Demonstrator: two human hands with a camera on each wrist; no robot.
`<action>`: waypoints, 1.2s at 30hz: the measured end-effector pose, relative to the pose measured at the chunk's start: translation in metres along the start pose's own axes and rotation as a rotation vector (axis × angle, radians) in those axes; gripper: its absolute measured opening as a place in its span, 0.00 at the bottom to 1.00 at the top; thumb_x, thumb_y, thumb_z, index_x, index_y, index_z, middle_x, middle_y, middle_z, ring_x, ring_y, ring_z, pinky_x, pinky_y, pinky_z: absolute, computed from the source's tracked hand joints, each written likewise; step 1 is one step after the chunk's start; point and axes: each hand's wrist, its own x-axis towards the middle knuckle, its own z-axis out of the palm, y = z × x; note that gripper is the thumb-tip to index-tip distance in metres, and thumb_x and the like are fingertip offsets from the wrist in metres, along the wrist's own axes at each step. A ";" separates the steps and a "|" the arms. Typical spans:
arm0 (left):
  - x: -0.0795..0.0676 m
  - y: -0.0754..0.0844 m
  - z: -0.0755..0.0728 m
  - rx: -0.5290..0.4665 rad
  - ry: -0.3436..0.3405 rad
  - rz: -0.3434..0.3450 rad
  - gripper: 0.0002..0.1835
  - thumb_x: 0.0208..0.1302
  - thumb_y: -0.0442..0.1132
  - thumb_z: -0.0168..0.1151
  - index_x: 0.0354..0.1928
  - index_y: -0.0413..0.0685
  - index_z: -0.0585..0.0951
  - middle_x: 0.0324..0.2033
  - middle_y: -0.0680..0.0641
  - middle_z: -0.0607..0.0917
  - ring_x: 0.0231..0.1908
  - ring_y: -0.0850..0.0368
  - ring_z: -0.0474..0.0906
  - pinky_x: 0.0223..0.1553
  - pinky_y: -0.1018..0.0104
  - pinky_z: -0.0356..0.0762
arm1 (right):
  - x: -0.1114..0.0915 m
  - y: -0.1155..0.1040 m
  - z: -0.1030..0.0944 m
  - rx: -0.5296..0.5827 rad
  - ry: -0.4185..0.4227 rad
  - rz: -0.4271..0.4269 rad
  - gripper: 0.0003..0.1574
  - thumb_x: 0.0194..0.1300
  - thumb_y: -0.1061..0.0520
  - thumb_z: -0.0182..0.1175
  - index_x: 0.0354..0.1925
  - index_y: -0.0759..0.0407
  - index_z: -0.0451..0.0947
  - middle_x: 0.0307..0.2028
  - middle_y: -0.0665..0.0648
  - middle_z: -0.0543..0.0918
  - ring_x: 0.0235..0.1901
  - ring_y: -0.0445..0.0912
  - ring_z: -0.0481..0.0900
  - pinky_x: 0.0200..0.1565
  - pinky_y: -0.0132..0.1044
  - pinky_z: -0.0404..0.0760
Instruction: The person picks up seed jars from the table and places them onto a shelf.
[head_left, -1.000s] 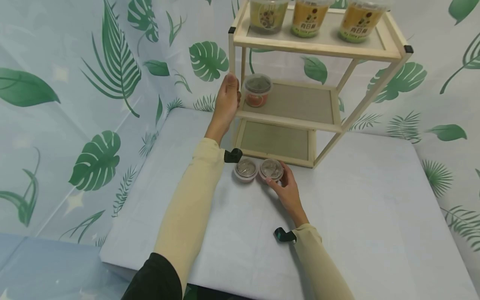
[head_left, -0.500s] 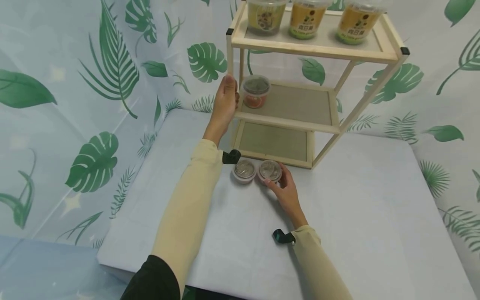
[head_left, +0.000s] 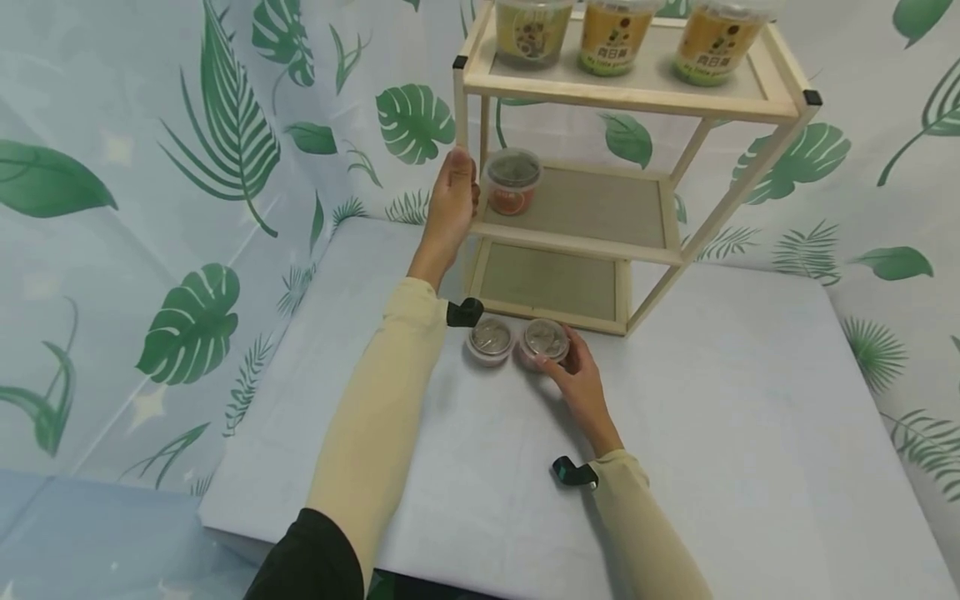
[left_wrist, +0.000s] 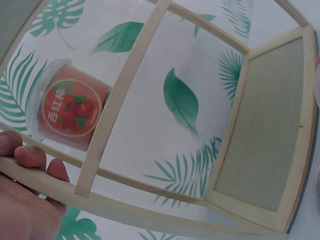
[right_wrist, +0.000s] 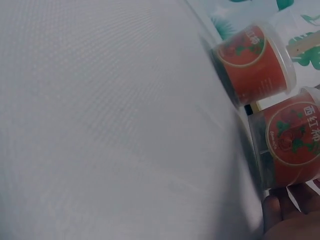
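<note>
My left hand [head_left: 448, 204] grips the left front post of a wooden three-tier shelf [head_left: 577, 240]; in the left wrist view its fingers [left_wrist: 31, 157] curl round the wood. Low on the white table, my right hand [head_left: 583, 385] holds a lidded plastic cup [head_left: 545, 340] between thumb and fingers. That cup stands upright, and the right wrist view shows its red tomato label [right_wrist: 294, 131]. Just left of it is a matching cup [head_left: 491, 340]. A third red-labelled cup [head_left: 514, 180] sits on the middle tier at the left, beside my left hand.
On the top tier stand a yellow cup [head_left: 534, 32] and two orange-and-green cups [head_left: 615, 37], their lids partly cut off by the frame. The shelf's bottom tier [head_left: 551, 279] lies just behind the two table cups. Leaf-patterned cloth [head_left: 225, 325] hangs round the table [head_left: 750, 433].
The right hand and the cup it holds have shifted very slightly right, away from the neighbouring cup. My left hand keeps its grip on the post.
</note>
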 end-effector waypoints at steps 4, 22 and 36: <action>-0.001 -0.001 -0.001 0.002 0.013 -0.014 0.19 0.91 0.54 0.31 0.39 0.53 0.62 0.26 0.53 0.59 0.24 0.63 0.54 0.28 0.71 0.54 | -0.001 -0.002 0.000 0.012 0.002 0.001 0.46 0.76 0.59 0.69 0.82 0.60 0.59 0.74 0.64 0.71 0.70 0.51 0.71 0.69 0.36 0.69; -0.001 0.000 0.001 -0.013 0.016 0.004 0.19 0.91 0.54 0.32 0.38 0.54 0.62 0.25 0.54 0.59 0.24 0.63 0.53 0.28 0.71 0.54 | 0.001 -0.039 -0.007 -0.042 -0.024 -0.040 0.48 0.77 0.56 0.67 0.83 0.59 0.55 0.76 0.61 0.69 0.67 0.50 0.71 0.65 0.32 0.71; 0.000 -0.001 -0.001 -0.017 -0.002 0.008 0.19 0.91 0.54 0.31 0.39 0.53 0.62 0.25 0.53 0.59 0.24 0.61 0.52 0.29 0.70 0.54 | 0.017 -0.104 -0.022 -0.072 0.022 -0.143 0.47 0.76 0.54 0.68 0.83 0.57 0.57 0.74 0.61 0.71 0.66 0.49 0.72 0.63 0.34 0.72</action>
